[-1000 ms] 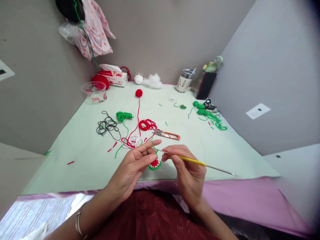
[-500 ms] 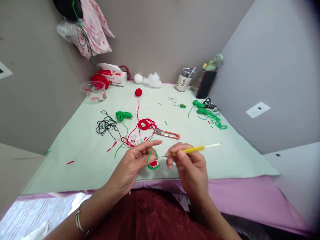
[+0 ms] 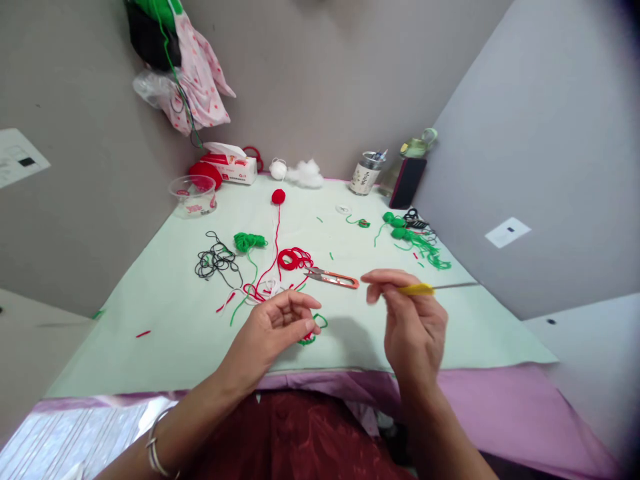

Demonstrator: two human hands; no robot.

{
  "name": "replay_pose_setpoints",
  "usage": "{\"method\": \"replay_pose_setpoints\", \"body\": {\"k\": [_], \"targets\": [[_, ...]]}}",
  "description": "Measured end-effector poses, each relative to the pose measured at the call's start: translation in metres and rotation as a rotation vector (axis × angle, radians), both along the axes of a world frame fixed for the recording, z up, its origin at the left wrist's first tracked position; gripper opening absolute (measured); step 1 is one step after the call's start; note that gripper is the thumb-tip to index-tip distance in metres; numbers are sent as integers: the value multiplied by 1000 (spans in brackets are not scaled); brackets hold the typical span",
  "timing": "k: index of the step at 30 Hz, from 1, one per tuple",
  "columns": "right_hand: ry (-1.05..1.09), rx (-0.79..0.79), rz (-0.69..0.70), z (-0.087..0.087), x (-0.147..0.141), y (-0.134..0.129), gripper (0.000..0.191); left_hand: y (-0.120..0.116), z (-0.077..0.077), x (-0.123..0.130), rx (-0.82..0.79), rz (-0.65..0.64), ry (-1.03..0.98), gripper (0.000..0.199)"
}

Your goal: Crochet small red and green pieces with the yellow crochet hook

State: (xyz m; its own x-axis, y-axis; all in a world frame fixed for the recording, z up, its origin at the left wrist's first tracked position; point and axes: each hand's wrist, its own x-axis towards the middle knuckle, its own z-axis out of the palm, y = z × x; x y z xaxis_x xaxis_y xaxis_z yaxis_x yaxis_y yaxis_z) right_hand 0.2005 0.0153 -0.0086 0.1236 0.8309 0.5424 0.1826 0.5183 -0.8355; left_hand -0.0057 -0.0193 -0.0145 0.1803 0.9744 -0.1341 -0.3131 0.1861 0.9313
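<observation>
Near the table's front edge my left hand (image 3: pixel 273 333) pinches a small red, white and green crochet piece (image 3: pixel 307 339); the fingers partly hide it. A loop of green yarn (image 3: pixel 321 321) stands out from its right side. My right hand (image 3: pixel 413 317) is closed around the yellow handle of a crochet hook (image 3: pixel 417 289), held apart from the piece, its metal shaft pointing right. Just beyond the hands lie orange thread snips (image 3: pixel 336 277) and a coil of red yarn (image 3: pixel 289 259).
Black cord (image 3: pixel 216 259), a green yarn bundle (image 3: pixel 249 241) and a red yarn ball (image 3: pixel 279 197) lie left of centre. Green yarn pieces (image 3: pixel 423 247) are at right. Along the back stand a tissue box (image 3: pixel 235 168), a clear tub (image 3: pixel 196 200), a pen holder (image 3: pixel 366 175) and a phone (image 3: pixel 407 183).
My right hand has moved right and slightly up with the crochet hook, away from the crochet piece. The left hand stays nearly in place. The view has tilted up slightly.
</observation>
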Motion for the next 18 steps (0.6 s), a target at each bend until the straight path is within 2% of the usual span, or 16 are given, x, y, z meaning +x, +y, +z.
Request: {"method": "replay_pose_setpoints", "body": {"k": [2, 4, 8, 11, 13, 18], "targets": [[3, -169, 226, 10, -4, 3, 24, 4, 9, 0, 60, -24, 96, 15], [-92, -302, 415, 20, -10, 11, 23, 13, 19, -2, 136, -16, 198, 12], [-227, -457, 777, 34, -23, 41, 44, 42, 37, -8, 354, 70, 371, 11], [-50, -612, 818, 30, -30, 64, 53, 67, 45, -15, 397, 74, 416, 9], [10, -642, 800, 24, -34, 78, 47, 82, 46, -19, 385, 76, 416, 11], [132, -657, 753, 15, -38, 102, 39, 107, 35, -22, 328, 74, 387, 15]]}}
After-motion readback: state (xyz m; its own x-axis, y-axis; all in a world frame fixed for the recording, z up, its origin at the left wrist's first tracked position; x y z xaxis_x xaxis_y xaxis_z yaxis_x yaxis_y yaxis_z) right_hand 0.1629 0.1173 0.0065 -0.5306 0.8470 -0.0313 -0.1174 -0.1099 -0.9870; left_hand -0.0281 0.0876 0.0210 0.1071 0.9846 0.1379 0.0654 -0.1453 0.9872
